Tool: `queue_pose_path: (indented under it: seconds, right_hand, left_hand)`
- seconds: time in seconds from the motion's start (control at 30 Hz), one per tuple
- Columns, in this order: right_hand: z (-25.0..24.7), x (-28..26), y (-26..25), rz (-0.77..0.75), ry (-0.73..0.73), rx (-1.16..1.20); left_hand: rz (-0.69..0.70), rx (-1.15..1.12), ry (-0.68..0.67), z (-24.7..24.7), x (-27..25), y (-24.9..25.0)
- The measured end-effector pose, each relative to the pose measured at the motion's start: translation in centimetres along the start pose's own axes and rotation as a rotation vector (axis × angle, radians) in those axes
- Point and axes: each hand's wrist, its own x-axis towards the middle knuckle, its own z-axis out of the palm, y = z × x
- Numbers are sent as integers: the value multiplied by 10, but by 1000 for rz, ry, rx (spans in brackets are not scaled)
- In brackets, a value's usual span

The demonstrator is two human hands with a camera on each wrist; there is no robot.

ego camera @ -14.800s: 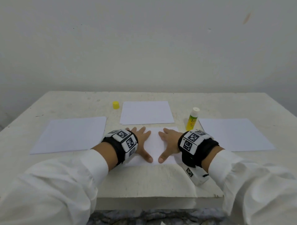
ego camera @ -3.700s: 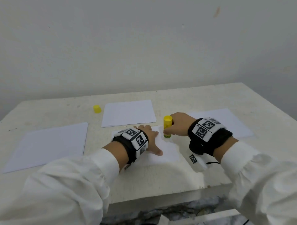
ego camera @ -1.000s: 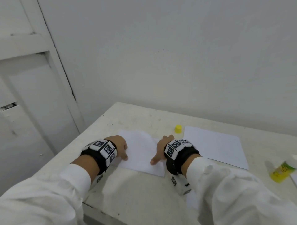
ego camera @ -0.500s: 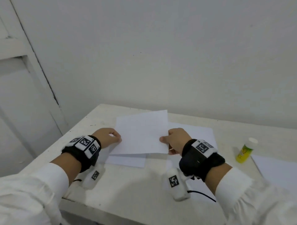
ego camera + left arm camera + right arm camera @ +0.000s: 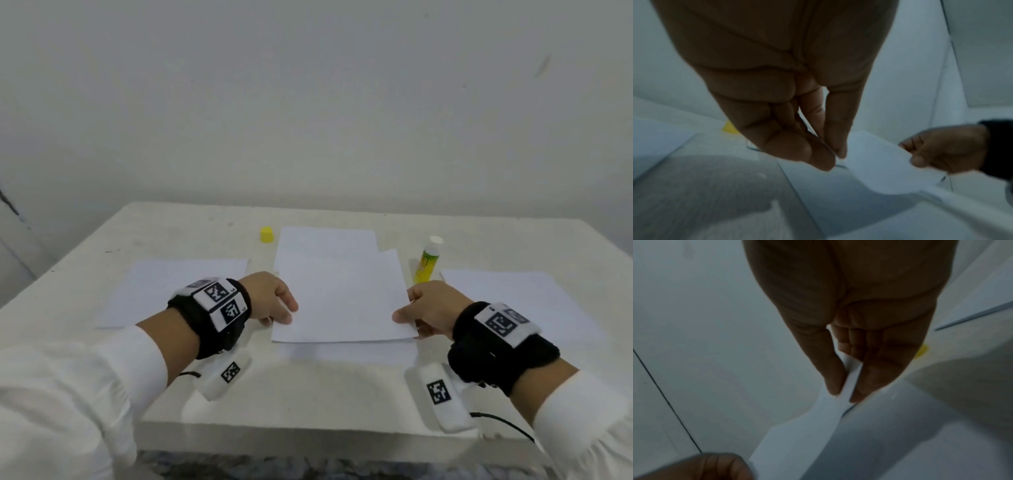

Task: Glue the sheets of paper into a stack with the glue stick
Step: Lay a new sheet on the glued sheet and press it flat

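Paper sheet (image 5: 342, 298) hangs above the stack (image 5: 349, 353) at the table's (image 5: 308, 394) near middle; my left hand (image 5: 270, 298) and right hand (image 5: 431, 310) each pinch a side edge. Glue stick (image 5: 427, 260) stands far right.

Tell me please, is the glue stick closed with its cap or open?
Open. The glue stick stands upright with its white tip bare, and the yellow cap sits apart on the table.
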Motion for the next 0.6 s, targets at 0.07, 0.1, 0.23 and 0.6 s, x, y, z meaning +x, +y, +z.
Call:
queue_pose_path:
  seconds: [0.07, 0.1, 0.23, 0.6]
  right_hand:
    - [1, -1, 5, 28, -7, -48]
    - [1, -1, 7, 46, -15, -62]
    - [4, -2, 9, 97, -60, -119]
    - [9, 2, 13, 127, -72, -166]
  left_hand:
    - [-10, 42, -20, 5, 1, 3]
    - [-14, 60, -35, 7, 1, 4]
    - [-30, 116, -78, 12, 4, 5]
    - [-16, 109, -79, 15, 4, -2]
